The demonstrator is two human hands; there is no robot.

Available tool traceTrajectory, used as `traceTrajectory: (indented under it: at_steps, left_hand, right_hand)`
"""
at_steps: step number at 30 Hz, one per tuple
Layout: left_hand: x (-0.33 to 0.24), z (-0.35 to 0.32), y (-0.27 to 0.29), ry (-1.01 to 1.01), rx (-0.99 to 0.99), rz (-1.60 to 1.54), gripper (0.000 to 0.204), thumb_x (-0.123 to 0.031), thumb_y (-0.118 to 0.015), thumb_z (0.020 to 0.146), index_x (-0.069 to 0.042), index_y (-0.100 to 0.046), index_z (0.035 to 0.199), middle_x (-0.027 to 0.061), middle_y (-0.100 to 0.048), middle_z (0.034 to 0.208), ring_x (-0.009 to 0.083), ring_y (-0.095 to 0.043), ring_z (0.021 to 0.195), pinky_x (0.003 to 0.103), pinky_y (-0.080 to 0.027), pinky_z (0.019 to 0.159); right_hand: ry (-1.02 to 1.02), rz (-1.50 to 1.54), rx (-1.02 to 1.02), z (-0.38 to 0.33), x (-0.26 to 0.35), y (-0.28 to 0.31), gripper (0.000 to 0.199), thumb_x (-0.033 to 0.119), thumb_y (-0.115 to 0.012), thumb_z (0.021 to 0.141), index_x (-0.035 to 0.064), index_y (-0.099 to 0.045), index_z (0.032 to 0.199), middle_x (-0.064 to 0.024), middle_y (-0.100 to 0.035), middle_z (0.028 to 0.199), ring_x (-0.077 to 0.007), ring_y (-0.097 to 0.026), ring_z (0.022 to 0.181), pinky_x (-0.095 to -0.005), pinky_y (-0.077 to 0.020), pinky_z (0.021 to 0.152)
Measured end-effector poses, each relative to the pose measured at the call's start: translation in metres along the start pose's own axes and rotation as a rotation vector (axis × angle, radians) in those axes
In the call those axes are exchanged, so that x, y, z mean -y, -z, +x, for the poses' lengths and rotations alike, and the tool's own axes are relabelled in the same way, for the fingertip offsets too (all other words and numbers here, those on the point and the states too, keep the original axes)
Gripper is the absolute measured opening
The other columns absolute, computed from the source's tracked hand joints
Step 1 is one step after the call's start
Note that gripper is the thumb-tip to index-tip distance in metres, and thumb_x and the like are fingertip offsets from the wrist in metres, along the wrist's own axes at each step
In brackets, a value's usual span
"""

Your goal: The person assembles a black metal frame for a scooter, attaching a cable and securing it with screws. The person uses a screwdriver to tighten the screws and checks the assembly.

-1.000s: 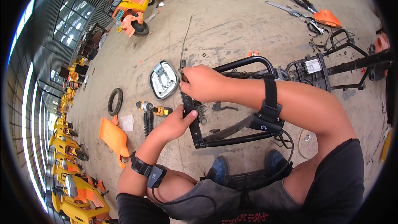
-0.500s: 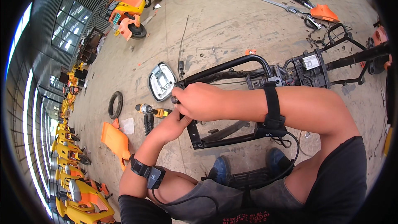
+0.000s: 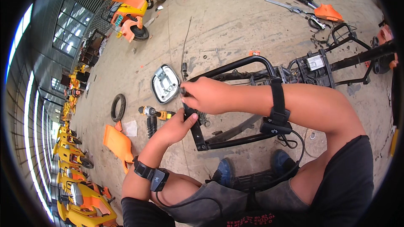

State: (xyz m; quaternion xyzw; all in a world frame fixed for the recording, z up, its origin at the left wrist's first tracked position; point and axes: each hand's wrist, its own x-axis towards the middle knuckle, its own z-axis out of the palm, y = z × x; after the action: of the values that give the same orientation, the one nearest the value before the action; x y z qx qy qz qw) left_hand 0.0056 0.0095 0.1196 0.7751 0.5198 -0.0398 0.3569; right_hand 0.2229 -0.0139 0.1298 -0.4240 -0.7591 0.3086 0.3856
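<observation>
A black metal frame (image 3: 248, 64) of tubes lies on the concrete floor in front of me. My right hand (image 3: 208, 95) is closed near the frame's front end, pinching a thin wire or cable end (image 3: 182, 90). My left hand (image 3: 179, 126) presses against the flat black bracket (image 3: 197, 131) at the frame's end, thumb up on it. Both wrists carry black bands with small devices. The far part of the frame holds a black box with wiring (image 3: 313, 65).
A silver headlight housing (image 3: 165, 84) lies by the frame. A yellow power drill (image 3: 153, 112), a spring, a small tyre (image 3: 118, 107) and an orange panel (image 3: 119, 144) lie at left. Cutters and an orange part (image 3: 324, 11) are far right. Orange and yellow vehicles line the left.
My right hand moved down and closer along the frame's front end, and my left hand shifted up onto the bracket. The view has tilted slightly.
</observation>
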Motion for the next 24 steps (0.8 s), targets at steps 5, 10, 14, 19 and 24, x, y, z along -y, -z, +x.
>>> traceTrajectory:
  at_steps: [5,10,14,19,24]
  left_hand:
    - [-0.019,-0.008,0.005,0.030,0.027,0.014,0.063,-0.046,-0.051,0.099,0.009,-0.046,0.128,0.0230,-0.063,0.113,0.0284,-0.060,0.106,0.037,-0.045,0.093]
    - [0.004,-0.004,0.001,-0.103,0.034,-0.007,0.055,-0.042,-0.050,0.101,0.009,-0.049,0.123,0.0246,-0.064,0.110,0.0313,-0.062,0.105,0.038,-0.046,0.091]
    - [-0.023,-0.011,0.005,0.045,0.059,0.015,0.053,-0.040,-0.050,0.101,0.008,-0.050,0.122,0.0246,-0.064,0.111,0.0312,-0.062,0.105,0.038,-0.046,0.092]
    - [-0.035,-0.017,0.008,0.052,0.042,0.060,0.055,-0.042,-0.050,0.101,0.009,-0.050,0.121,0.0253,-0.064,0.111,0.0318,-0.062,0.105,0.039,-0.046,0.092]
    - [-0.013,-0.009,0.004,0.050,0.012,0.025,0.058,-0.047,-0.051,0.100,0.007,-0.051,0.121,0.0205,-0.064,0.103,0.0240,-0.059,0.096,0.036,-0.046,0.086]
  right_hand:
    - [0.057,-0.060,0.079,-0.016,-0.005,0.003,0.030,0.026,-0.060,0.091,-0.0017,-0.057,0.101,-0.0246,-0.064,0.074,-0.0452,-0.062,0.071,-0.0495,-0.0501,0.066]
    - [0.411,-0.224,0.203,-0.034,-0.008,-0.015,0.019,0.020,-0.057,0.089,0.0020,-0.053,0.095,-0.0185,-0.060,0.067,-0.0410,-0.063,0.066,-0.0483,-0.0501,0.059]
    - [0.469,-0.417,0.366,-0.059,-0.016,-0.028,0.018,0.015,-0.059,0.084,0.0064,-0.050,0.097,-0.0139,-0.059,0.071,-0.0360,-0.064,0.068,-0.0464,-0.0504,0.056]
    - [0.424,-0.494,0.483,-0.061,-0.024,-0.033,0.018,0.013,-0.060,0.081,0.0075,-0.053,0.097,-0.0131,-0.060,0.073,-0.0355,-0.065,0.071,-0.0451,-0.0526,0.059]
    - [0.272,-0.483,0.481,-0.060,-0.026,-0.040,0.014,0.010,-0.058,0.081,0.0050,-0.059,0.094,-0.0166,-0.065,0.075,-0.0369,-0.067,0.074,-0.0469,-0.0534,0.062]
